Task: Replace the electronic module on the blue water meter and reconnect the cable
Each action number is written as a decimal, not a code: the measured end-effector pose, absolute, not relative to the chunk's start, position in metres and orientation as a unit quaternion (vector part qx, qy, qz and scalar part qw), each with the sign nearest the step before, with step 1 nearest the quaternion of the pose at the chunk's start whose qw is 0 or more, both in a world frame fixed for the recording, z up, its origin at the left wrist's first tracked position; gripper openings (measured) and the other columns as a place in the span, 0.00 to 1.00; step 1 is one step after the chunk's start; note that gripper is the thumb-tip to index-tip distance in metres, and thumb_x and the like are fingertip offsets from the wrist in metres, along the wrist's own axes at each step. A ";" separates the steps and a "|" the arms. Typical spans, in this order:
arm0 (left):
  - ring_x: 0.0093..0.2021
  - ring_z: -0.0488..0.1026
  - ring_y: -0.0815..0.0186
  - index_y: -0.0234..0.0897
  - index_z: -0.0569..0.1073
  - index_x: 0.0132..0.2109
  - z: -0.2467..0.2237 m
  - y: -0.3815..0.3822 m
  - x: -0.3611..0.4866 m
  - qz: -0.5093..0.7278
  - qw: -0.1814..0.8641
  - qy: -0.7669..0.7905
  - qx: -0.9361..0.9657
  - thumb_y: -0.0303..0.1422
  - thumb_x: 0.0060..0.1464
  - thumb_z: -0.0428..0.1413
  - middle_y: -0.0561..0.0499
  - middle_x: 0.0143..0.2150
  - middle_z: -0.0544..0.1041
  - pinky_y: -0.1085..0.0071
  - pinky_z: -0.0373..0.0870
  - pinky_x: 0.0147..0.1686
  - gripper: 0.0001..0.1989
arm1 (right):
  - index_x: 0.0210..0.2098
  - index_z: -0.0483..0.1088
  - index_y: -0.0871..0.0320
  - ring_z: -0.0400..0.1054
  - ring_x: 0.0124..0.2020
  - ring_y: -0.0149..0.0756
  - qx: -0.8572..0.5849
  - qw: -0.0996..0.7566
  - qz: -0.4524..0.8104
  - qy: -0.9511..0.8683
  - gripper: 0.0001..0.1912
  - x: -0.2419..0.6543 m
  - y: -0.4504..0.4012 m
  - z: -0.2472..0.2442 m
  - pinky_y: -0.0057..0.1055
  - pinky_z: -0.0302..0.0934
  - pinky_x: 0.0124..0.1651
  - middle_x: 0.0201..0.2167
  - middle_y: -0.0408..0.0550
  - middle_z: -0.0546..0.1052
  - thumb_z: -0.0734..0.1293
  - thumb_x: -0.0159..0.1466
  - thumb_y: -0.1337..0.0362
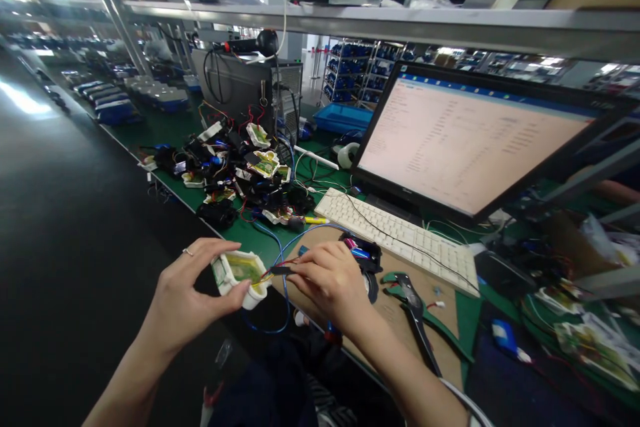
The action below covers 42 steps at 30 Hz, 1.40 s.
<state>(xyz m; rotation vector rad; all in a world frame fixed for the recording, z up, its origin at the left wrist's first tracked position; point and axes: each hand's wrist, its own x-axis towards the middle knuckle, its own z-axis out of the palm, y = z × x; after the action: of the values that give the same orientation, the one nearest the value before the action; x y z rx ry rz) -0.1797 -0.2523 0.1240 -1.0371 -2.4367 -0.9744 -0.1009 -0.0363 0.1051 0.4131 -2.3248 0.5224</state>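
My left hand (187,290) grips a white plastic housing (243,271) between thumb and fingers. A yellowish-green potted circuit board fills the housing's open face. Red and yellow wires run from its right end toward my right hand (333,280). The right fingers are pinched on a black piece (280,271) at these wires; I cannot tell whether it is a connector or sleeve. Behind my right hand sits an open black case (367,253) with blue and pink parts inside. Green-handled pliers (413,303) lie on the brown board to the right.
A pile of black parts, wires and white housings (235,173) covers the bench at the left. Behind the brown board (395,333) are a white keyboard (395,233) and a monitor (470,140). A shelf (350,17) spans overhead. A blue battery pack (504,335) lies at the right.
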 end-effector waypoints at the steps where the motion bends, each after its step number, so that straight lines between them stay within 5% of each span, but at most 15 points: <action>1: 0.42 0.70 0.63 0.40 0.69 0.44 0.124 -0.252 -0.180 -0.340 0.162 -0.854 -0.358 0.37 0.46 0.59 0.51 0.41 0.71 0.67 0.66 0.42 0.17 | 0.33 0.72 0.57 0.66 0.35 0.34 0.161 0.337 0.219 -0.901 0.06 -0.100 -0.036 0.104 0.33 0.57 0.38 0.31 0.43 0.77 0.66 0.60 0.61; 6: 0.43 0.69 0.64 0.40 0.69 0.44 0.124 -0.252 -0.180 -0.352 0.140 -0.847 -0.372 0.36 0.46 0.58 0.51 0.42 0.70 0.68 0.66 0.43 0.16 | 0.51 0.64 0.60 0.67 0.43 0.41 0.144 0.243 0.284 -0.916 0.29 -0.098 -0.031 0.097 0.38 0.60 0.44 0.42 0.51 0.75 0.71 0.54 0.54; 14: 0.46 0.70 0.61 0.39 0.73 0.41 0.100 -0.246 -0.184 -0.390 0.008 -0.845 -0.367 0.37 0.50 0.55 0.47 0.44 0.70 0.64 0.67 0.45 0.11 | 0.37 0.69 0.57 0.68 0.35 0.37 0.122 0.198 0.306 -0.923 0.10 -0.087 -0.011 0.101 0.33 0.59 0.37 0.33 0.47 0.75 0.70 0.56 0.64; 22: 0.49 0.70 0.58 0.36 0.74 0.42 0.070 -0.207 -0.185 -0.449 -0.093 -0.806 -0.375 0.38 0.49 0.54 0.42 0.47 0.71 0.58 0.67 0.49 0.14 | 0.32 0.69 0.56 0.66 0.36 0.34 0.133 0.143 0.407 -0.892 0.09 -0.078 0.003 0.116 0.38 0.56 0.50 0.30 0.42 0.74 0.72 0.53 0.62; 27: 0.61 0.60 0.55 0.41 0.68 0.52 0.068 -0.188 -0.170 -0.421 -0.037 -0.819 -0.388 0.35 0.49 0.56 0.43 0.59 0.66 0.52 0.58 0.58 0.21 | 0.32 0.69 0.56 0.66 0.30 0.32 0.095 0.143 0.384 -0.907 0.09 -0.086 -0.002 0.111 0.42 0.53 0.54 0.23 0.38 0.69 0.72 0.53 0.62; 30: 0.59 0.64 0.56 0.41 0.69 0.51 0.068 -0.179 -0.159 -0.414 0.009 -0.811 -0.413 0.34 0.47 0.58 0.47 0.53 0.73 0.49 0.52 0.61 0.22 | 0.32 0.70 0.56 0.65 0.30 0.32 0.091 0.133 0.373 -0.914 0.09 -0.089 -0.004 0.110 0.41 0.54 0.52 0.22 0.38 0.68 0.72 0.53 0.64; 34: 0.46 0.75 0.60 0.38 0.73 0.46 0.062 -0.171 -0.155 -0.431 0.034 -0.797 -0.421 0.33 0.50 0.57 0.49 0.43 0.79 0.54 0.61 0.58 0.15 | 0.33 0.70 0.57 0.64 0.33 0.34 0.088 0.093 0.364 -0.923 0.11 -0.085 -0.002 0.117 0.35 0.57 0.43 0.26 0.41 0.70 0.72 0.52 0.65; 42: 0.49 0.74 0.63 0.35 0.66 0.55 0.065 -0.174 -0.157 -0.388 -0.027 -0.794 -0.467 0.28 0.53 0.53 0.44 0.52 0.74 0.69 0.71 0.48 0.21 | 0.34 0.68 0.58 0.64 0.36 0.34 0.122 0.081 0.395 -0.907 0.03 -0.079 0.002 0.124 0.33 0.57 0.42 0.31 0.45 0.72 0.63 0.61 0.70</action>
<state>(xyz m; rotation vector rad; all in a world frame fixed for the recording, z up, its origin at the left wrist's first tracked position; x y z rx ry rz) -0.1571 -0.1736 0.0650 -1.4941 -2.5383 -1.2396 -0.0787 0.0015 0.1238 0.3661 -2.7107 1.1806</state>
